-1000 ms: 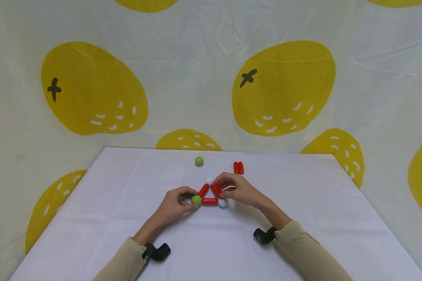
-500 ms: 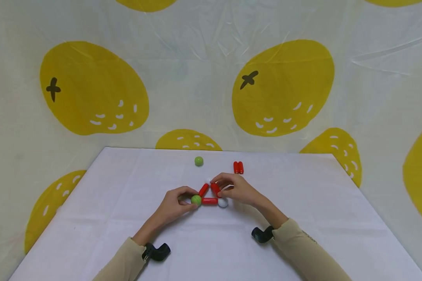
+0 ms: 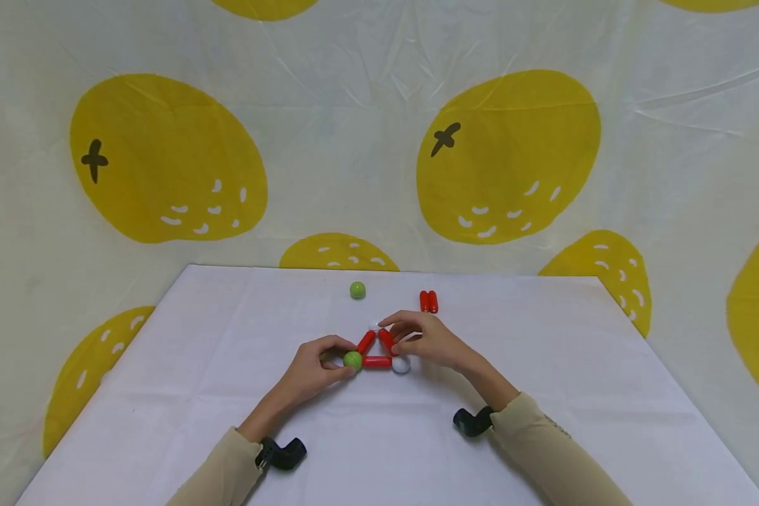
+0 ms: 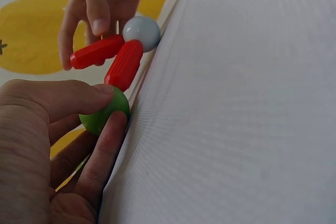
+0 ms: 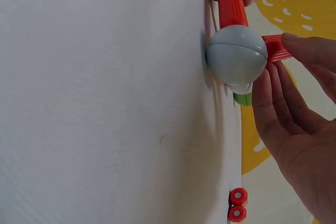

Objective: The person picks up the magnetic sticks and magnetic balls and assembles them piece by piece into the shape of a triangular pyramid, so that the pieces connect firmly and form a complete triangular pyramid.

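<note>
Three red ribbed rods form a triangle on the table, with balls at the corners. My left hand point(image 3: 313, 365) pinches the green ball point(image 3: 353, 360) at the near left corner between thumb and fingers. A red rod point(image 3: 377, 362) runs from it to a white ball point(image 3: 401, 365) at the near right. The left red rod point(image 3: 367, 342) slants up to another white ball point(image 3: 374, 326), partly hidden behind my right fingertips. My right hand point(image 3: 429, 341) pinches the right red rod point(image 5: 276, 48) between thumb and fingers, with its near end at the near right white ball.
Beyond the triangle, a loose green ball point(image 3: 357, 290) lies near the far edge of the white table point(image 3: 512, 337). Two red rods point(image 3: 429, 301) lie side by side at the far right of it. A fruit-patterned cloth point(image 3: 341, 140) hangs behind the table.
My right hand has shifted slightly left with the right red rod, whose far end sits closer to the far white ball. The left hand stays on the green ball.
</note>
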Available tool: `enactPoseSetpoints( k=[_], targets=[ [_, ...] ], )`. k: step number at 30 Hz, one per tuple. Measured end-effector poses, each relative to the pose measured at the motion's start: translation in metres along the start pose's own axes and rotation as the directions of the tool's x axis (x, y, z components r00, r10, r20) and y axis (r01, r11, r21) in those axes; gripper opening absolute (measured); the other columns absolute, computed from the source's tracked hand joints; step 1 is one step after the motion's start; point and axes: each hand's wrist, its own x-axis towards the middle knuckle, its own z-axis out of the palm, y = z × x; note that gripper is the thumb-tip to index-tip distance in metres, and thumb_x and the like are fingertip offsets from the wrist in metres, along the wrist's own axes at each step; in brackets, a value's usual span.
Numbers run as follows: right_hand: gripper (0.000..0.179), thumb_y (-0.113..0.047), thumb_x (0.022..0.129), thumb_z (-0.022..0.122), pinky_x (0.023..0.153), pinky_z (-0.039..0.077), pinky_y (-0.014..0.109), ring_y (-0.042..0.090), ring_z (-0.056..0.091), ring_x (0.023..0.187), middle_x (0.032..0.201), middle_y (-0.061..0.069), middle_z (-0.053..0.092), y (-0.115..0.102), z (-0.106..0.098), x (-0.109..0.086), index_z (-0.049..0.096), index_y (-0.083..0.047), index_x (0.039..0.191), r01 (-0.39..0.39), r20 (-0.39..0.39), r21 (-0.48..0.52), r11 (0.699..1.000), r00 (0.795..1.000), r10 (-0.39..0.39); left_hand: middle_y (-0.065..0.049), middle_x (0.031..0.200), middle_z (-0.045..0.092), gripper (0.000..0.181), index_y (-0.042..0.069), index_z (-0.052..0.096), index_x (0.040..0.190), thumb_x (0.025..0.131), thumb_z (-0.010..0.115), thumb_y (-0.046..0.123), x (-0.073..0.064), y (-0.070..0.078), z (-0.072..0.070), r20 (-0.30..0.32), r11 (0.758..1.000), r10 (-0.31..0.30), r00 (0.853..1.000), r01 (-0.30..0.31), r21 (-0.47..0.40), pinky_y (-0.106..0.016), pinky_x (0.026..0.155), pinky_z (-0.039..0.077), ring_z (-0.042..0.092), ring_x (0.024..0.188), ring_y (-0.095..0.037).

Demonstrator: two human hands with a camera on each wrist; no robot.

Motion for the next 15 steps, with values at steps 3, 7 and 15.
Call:
enactPoseSetpoints(
  k=[3, 7, 15],
  targets=[
    [0.04, -0.006, 0.095, 0.069, 0.092, 0.056, 0.024, 0.026, 0.068, 0.107, 0.117, 0.014, 0.073, 0.001, -0.004, -0.001, 0.065, -0.009, 0.135, 0.008, -0.009, 0.014, 1.0, 1.0, -0.008, -0.001, 0.117, 0.073, 0.033, 0.018, 0.074, 0.119, 0.087, 0.083, 0.016, 0.0, -0.001, 0.001, -0.003, 1.0, 0.002, 1.0, -0.002, 0.008, -0.02, 0.08, 0.058, 0.066, 0.108, -0.019],
    [0.038, -0.006, 0.096, 0.069, 0.09, 0.055, 0.022, 0.027, 0.068, 0.105, 0.115, 0.021, 0.072, 0.003, -0.015, 0.0, 0.065, -0.003, 0.133, 0.01, -0.036, 0.02, 1.0, 0.999, -0.01, 0.0, 0.117, 0.073, 0.033, 0.019, 0.074, 0.119, 0.087, 0.083, 0.016, 0.0, 0.0, 0.001, -0.004, 1.0, -0.003, 1.0, 0.003, 0.015, -0.02, 0.08, 0.058, 0.066, 0.108, -0.019],
    [0.033, -0.006, 0.096, 0.069, 0.085, 0.057, 0.021, 0.026, 0.067, 0.1, 0.116, 0.026, 0.07, 0.011, -0.051, 0.004, 0.066, -0.002, 0.129, -0.066, -0.141, -0.008, 0.998, 0.988, 0.064, -0.001, 0.117, 0.073, 0.034, 0.017, 0.073, 0.119, 0.087, 0.083, 0.014, 0.0, -0.003, 0.001, 0.004, 1.0, 0.009, 1.0, -0.009, 0.016, -0.02, 0.08, 0.058, 0.066, 0.107, -0.018]
  ],
)
